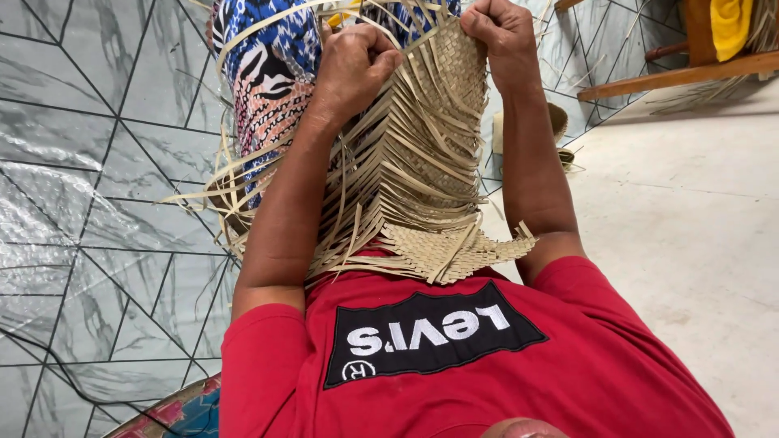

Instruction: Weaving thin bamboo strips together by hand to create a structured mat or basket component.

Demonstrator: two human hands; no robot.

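Note:
A half-woven piece of pale dried leaf strips [422, 154] stands on my lap, its finished woven end [454, 247] resting against my red shirt [487, 365]. My left hand [355, 66] is closed in a fist around loose strips at the piece's upper left. At the upper right edge of the weave, my right hand [505, 34] grips strips too. Loose strip ends [219, 182] stick out to the left. A blue, white and pink patterned cloth [272, 73] covers my legs under the weave.
A grey marble-patterned sheet [97, 162] covers the floor at left, and pale bare floor [690, 227] lies at right. Wooden furniture [682, 75] with a yellow cloth [730, 24] stands at the top right. A small woven item [560, 122] lies beyond my right arm.

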